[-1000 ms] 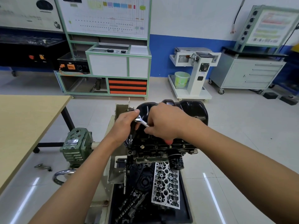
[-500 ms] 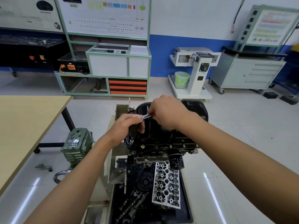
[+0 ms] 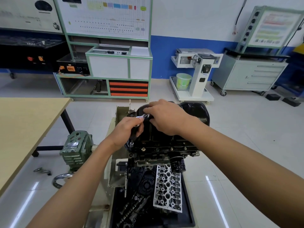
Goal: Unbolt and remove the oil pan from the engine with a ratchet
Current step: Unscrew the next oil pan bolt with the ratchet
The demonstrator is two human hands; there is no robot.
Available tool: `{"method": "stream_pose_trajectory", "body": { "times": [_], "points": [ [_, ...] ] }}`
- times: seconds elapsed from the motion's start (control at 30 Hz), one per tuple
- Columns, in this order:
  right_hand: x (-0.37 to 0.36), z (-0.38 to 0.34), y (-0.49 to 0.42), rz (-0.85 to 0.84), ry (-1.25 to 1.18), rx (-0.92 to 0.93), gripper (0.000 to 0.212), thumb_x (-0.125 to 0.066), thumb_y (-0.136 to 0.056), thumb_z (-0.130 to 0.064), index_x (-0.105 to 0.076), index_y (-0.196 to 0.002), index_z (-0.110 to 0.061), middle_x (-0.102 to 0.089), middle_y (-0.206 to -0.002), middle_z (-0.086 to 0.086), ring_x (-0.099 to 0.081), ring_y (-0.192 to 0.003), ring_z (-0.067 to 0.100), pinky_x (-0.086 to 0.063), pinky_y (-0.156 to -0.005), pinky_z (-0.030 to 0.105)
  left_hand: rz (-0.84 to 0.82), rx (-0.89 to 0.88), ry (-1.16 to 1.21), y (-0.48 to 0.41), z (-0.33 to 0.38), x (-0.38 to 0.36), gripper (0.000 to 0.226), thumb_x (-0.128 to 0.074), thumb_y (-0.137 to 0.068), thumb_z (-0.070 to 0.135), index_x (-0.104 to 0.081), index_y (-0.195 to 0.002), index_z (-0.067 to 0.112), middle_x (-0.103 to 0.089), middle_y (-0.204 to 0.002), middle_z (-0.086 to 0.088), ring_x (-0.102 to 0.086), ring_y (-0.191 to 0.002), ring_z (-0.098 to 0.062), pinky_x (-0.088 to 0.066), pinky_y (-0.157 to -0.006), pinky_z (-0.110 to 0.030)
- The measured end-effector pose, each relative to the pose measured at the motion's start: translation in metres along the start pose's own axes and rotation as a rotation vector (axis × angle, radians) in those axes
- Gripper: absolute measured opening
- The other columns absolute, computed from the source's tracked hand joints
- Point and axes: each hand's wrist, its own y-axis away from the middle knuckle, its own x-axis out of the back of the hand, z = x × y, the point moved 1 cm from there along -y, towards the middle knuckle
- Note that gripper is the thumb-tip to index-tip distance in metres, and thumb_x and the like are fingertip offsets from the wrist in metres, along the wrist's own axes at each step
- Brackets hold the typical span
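A glossy white tiled floor [image 3: 246, 145] bears a beige metal engine stand [image 3: 120, 111] carrying the black engine [image 3: 164, 150]. Left of the stand lie bent grey metal hooks [image 3: 43, 171]; at its near foot, a black tray [image 3: 189, 211] holds a silver cylinder head [image 3: 167, 188].

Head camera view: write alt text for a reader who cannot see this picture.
Two bare hands hold a ratchet at the edge of the black oil pan on an engine: the left hand grips its head end, the right hand its handle. A cylinder head lies in a tray nearer the camera.
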Motion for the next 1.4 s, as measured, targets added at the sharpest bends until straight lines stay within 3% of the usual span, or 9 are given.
{"method": "stream_pose_trajectory", "body": {
  "times": [0.07,0.17,0.33,0.47,0.63,0.8,1.03,1.23,1.4],
  "points": [
    [0.008,-0.002,0.005,-0.027,0.032,-0.062,0.019,-0.053,-0.093,-0.016,-0.061,-0.111,-0.021,-0.049,-0.089,0.003,-0.056,-0.088,0.029,-0.040,-0.066,0.035,0.024,0.000,0.002,0.000,0.000,0.000,0.049,-0.050,-0.086,0.059,-0.058,-0.056,0.021,-0.053,-0.059,-0.002,-0.047,-0.063,-0.019,-0.035,-0.070,-0.038],
    [0.019,-0.009,0.013,-0.109,0.064,-0.110,0.009,-0.053,-0.092,-0.012,-0.054,-0.097,-0.019,-0.033,-0.074,0.000,-0.047,-0.073,0.025,-0.038,-0.062,0.034,0.069,0.004,0.024,-0.002,-0.001,0.001,0.051,-0.051,-0.086,0.060,-0.060,-0.057,0.019,-0.054,-0.061,-0.005,-0.049,-0.064,-0.021,-0.037,-0.071,-0.040],
    [0.021,-0.025,0.019,-0.301,-0.097,-0.016,0.029,-0.059,-0.093,-0.025,-0.056,-0.066,-0.015,-0.065,-0.058,0.003,-0.061,-0.058,0.018,-0.048,-0.055,0.029,0.159,0.026,0.048,-0.008,0.002,-0.007,0.048,-0.054,-0.083,0.062,-0.058,-0.054,0.024,-0.053,-0.058,0.002,-0.047,-0.058,-0.016,-0.036,-0.062,-0.035],
    [0.015,-0.032,0.021,-0.308,-0.462,-0.021,0.038,-0.057,-0.098,-0.030,-0.068,-0.072,-0.005,-0.066,-0.054,0.004,-0.061,-0.042,0.008,-0.044,-0.046,0.013,0.161,0.022,0.093,-0.008,0.004,-0.006,0.042,-0.057,-0.087,0.053,-0.065,-0.061,0.021,-0.059,-0.062,0.000,-0.054,-0.060,-0.015,-0.041,-0.063,-0.033],
    [0.017,-0.012,0.019,-0.363,-0.529,-0.067,0.025,-0.061,-0.097,-0.023,-0.071,-0.082,-0.005,-0.066,-0.051,-0.001,-0.066,-0.050,0.011,-0.052,-0.062,0.022,0.063,-0.036,0.076,-0.001,0.007,0.008,0.067,-0.056,-0.083,0.055,-0.058,-0.076,-0.011,-0.056,-0.073,-0.022,-0.049,-0.071,-0.031,-0.037,-0.072,-0.043],
    [0.014,-0.001,0.002,-0.047,-0.096,-0.123,0.028,-0.056,-0.088,-0.010,-0.075,-0.103,-0.025,-0.070,-0.091,0.005,-0.064,-0.086,0.023,-0.057,-0.075,0.039,-0.077,-0.007,0.026,0.004,0.003,0.012,0.045,-0.057,-0.086,0.053,-0.074,-0.078,0.012,-0.065,-0.071,-0.012,-0.059,-0.070,-0.026,-0.042,-0.066,-0.038],
    [-0.010,0.001,-0.009,0.120,-0.287,-0.060,0.045,-0.049,-0.089,-0.002,-0.070,-0.123,-0.024,-0.057,-0.142,0.000,-0.050,-0.127,0.029,-0.046,-0.098,0.043,-0.084,0.017,-0.009,0.001,0.001,0.004,0.048,-0.054,-0.086,0.056,-0.061,-0.060,0.017,-0.056,-0.062,-0.005,-0.052,-0.065,-0.018,-0.038,-0.072,-0.034],
    [-0.007,0.010,-0.001,0.099,-0.226,-0.131,0.014,-0.054,-0.088,-0.022,-0.065,-0.079,-0.021,-0.059,-0.076,0.000,-0.061,-0.083,0.030,-0.045,-0.064,0.034,0.015,0.028,-0.043,-0.003,0.006,-0.002,0.046,-0.051,-0.084,0.063,-0.060,-0.059,0.026,-0.057,-0.062,0.001,-0.053,-0.064,-0.011,-0.039,-0.070,-0.030],
    [0.005,0.002,0.013,-0.079,-0.286,-0.170,0.036,-0.064,-0.087,-0.037,-0.059,-0.058,-0.016,-0.052,-0.042,-0.004,-0.060,-0.063,0.021,-0.051,-0.060,0.032,0.114,0.033,-0.021,-0.007,0.008,-0.009,0.053,-0.048,-0.091,0.060,-0.061,-0.057,0.022,-0.057,-0.061,0.001,-0.052,-0.059,-0.009,-0.040,-0.064,-0.026]
  ]
}}
